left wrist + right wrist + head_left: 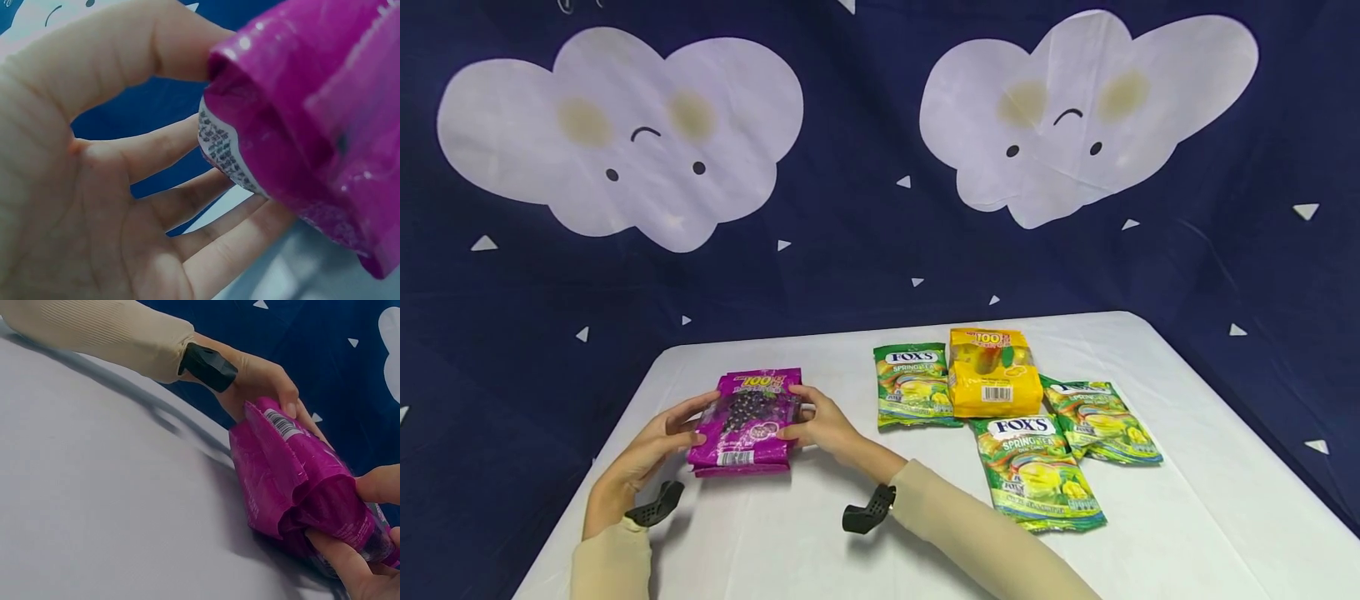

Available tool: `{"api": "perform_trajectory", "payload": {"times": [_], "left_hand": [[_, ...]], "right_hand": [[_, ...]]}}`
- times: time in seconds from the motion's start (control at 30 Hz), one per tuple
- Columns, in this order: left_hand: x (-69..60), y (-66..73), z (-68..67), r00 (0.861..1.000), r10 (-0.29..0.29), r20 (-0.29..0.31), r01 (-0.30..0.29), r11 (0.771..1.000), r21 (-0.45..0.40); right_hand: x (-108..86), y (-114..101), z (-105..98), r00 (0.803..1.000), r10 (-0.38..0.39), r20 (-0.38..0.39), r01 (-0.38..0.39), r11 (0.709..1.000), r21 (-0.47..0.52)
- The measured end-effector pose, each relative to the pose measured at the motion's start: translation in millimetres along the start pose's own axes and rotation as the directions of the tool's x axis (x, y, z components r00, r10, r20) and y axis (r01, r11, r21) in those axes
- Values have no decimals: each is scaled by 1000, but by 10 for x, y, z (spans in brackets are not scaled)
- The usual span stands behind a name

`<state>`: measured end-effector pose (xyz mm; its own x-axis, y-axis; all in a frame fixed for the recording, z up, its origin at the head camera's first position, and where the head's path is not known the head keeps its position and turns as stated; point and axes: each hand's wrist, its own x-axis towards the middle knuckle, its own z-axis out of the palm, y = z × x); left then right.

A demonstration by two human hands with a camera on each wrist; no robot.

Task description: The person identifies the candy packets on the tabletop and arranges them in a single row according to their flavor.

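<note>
Both hands hold a shiny purple candy bag [751, 417] with dark berries and "100" printed on its front, at the left of the white table. My left hand [653, 443] grips the bag's left side, thumb on the near part and fingers farther up. In the left wrist view the left hand [125, 150] curls around a folded purple end with a white printed patch. At the opposite side my right hand [826, 425] pinches the bag between thumb and fingers. The right wrist view shows the purple bag [294, 469] tilted, with a barcode and a folded flap at its near end.
Right of the hands lie three green Fox's Spring Tea bags [913, 387], [1037, 475], [1105, 421] and a yellow "100" candy bag [994, 375] among them. A dark blue cloth [857, 208] with white clouds hangs behind the white table [820, 533].
</note>
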<state>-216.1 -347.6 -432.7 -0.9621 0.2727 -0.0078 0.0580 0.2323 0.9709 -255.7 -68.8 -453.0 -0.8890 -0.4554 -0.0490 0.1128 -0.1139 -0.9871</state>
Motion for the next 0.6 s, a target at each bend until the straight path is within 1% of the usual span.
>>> {"api": "perform_trajectory", "payload": {"times": [0.23,0.5,0.6], "left_hand": [[-14,-28,8,1000,-12,6,12,1000,-13],[-41,-55,1,999,-19,38,18,1000,20],[-52,-36,15,999,-40,32,39,999,22]], "right_hand": [[-12,41,-12,1000,-2,18,1,999,44],[-18,92,-23,1000,-5,18,4,998,59],[-27,104,-23,1000,-4,15,3,998,69]]}}
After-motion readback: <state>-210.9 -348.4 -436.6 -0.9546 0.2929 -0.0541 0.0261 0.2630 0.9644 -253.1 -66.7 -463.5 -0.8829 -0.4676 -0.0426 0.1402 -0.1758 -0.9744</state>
